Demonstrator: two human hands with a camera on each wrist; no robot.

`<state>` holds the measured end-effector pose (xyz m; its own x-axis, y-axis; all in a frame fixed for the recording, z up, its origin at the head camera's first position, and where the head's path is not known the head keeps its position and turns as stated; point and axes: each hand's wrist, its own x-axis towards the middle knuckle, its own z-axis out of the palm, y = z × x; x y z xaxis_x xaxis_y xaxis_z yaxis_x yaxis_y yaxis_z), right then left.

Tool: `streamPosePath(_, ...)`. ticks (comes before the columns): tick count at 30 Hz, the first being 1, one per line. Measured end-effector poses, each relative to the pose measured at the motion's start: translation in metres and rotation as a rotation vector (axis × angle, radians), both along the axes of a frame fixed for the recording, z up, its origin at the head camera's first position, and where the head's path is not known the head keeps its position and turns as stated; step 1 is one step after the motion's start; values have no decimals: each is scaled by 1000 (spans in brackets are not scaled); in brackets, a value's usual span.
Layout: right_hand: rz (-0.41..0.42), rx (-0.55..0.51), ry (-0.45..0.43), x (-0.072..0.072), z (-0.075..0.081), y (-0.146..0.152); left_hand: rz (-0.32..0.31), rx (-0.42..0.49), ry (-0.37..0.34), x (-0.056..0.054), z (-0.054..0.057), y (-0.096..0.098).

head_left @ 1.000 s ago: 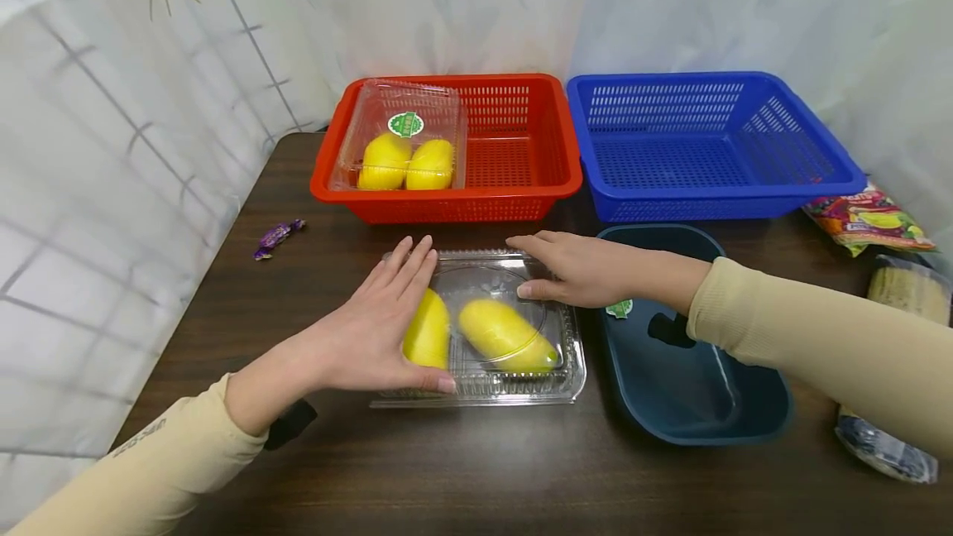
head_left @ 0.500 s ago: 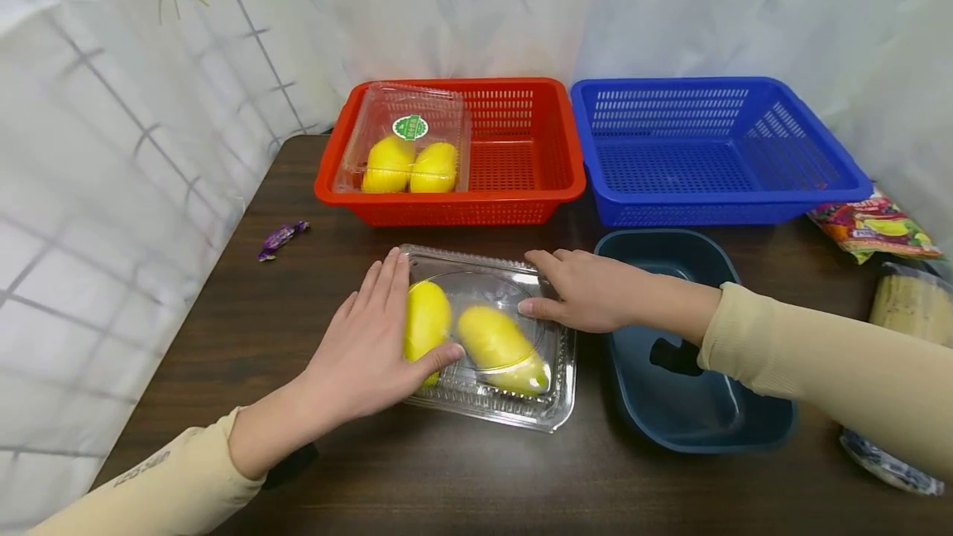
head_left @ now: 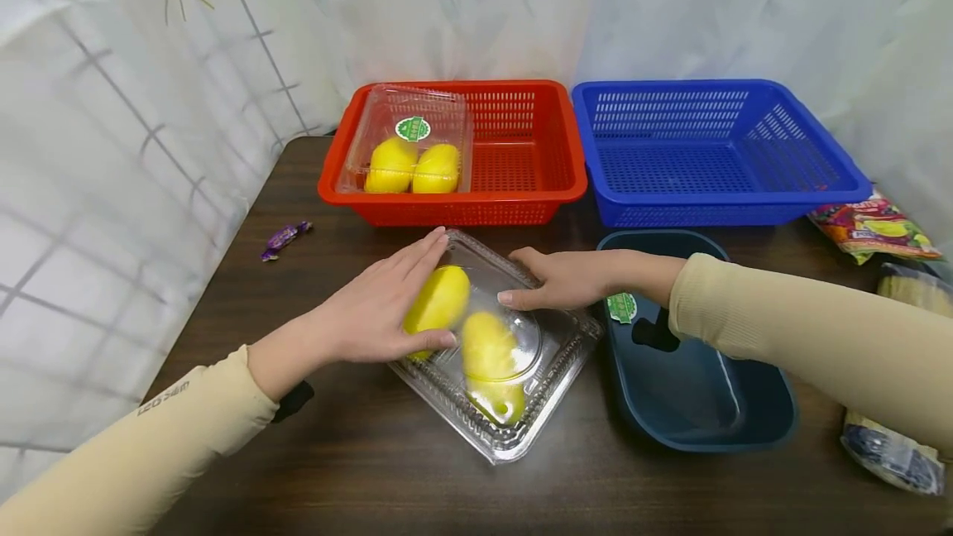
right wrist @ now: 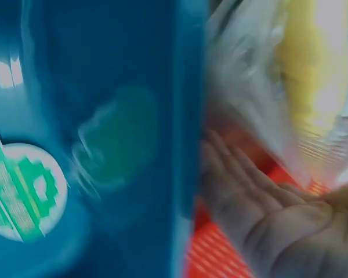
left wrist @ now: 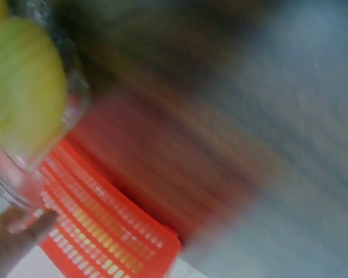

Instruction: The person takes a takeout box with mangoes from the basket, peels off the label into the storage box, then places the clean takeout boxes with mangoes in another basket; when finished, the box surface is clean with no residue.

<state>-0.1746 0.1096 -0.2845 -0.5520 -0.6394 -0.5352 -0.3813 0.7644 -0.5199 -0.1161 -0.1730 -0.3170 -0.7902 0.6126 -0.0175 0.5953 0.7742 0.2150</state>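
A clear plastic clamshell box (head_left: 551,354) holding two yellow mangoes (head_left: 491,366) sits slantwise on the dark table between both hands. Along its left side, the left hand (head_left: 375,304) touches it with straight fingers, the thumb stretched over the lid. The right hand (head_left: 558,278) is at the far right side, fingers extended along the edge and thumb over the lid. In the left wrist view a mango (left wrist: 29,87) shows through the plastic at the upper left. The right wrist view shows the right hand's fingers (right wrist: 261,197) blurred beside the box.
Behind stand a red basket (head_left: 521,209) with another clear box of mangoes (head_left: 438,169), and a blue basket (head_left: 715,201). A dark blue basin (head_left: 692,404) with a green round sticker (head_left: 621,307) is at right. Wrapped candy (head_left: 285,240) lies left; packaged food (head_left: 882,226) lies far right.
The clamshell box has turned clockwise between the hands, from nearly square to slanted, its near corner now closer to the table's front. Both hands have stayed on it.
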Motion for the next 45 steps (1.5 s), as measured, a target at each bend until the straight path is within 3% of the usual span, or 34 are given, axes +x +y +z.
streamPosePath(6, -283, -187, -383, 1, -13, -8, -139, 3, 22, -24, -3, -4)
streamPosePath(9, -388, -252, -474, 5, -18, -10, -134, 32, 39, -28, -4, -6)
streamPosePath(12, -478, -275, -488, 11, -20, -11, -17, 71, 42, -25, -6, -9)
streamPosePath(15, -575, -296, -486, 18, -22, -12, 192, 143, 7, -14, -7, -9)
streamPosePath(19, -671, -324, -479, 28, -22, -14, 445, 307, -148, 7, -8, -4)
streamPosePath(23, -725, -323, -441, 38, -21, -16, 546, 418, -308, 19, -12, 6)
streamPosePath(27, -765, -361, -412, 48, -21, -18, 541, 459, -352, 16, -18, 10)
streamPosePath(33, -820, -501, -368, 59, -25, -19, 430, 468, -345, 1, -24, 0)
streamPosePath(38, -823, -583, -396, 62, -28, -19, 382, 455, -363, -5, -24, -5)
streamPosePath(45, -850, -577, -422, 61, -30, -18, 320, 484, -410, -11, -24, -18)
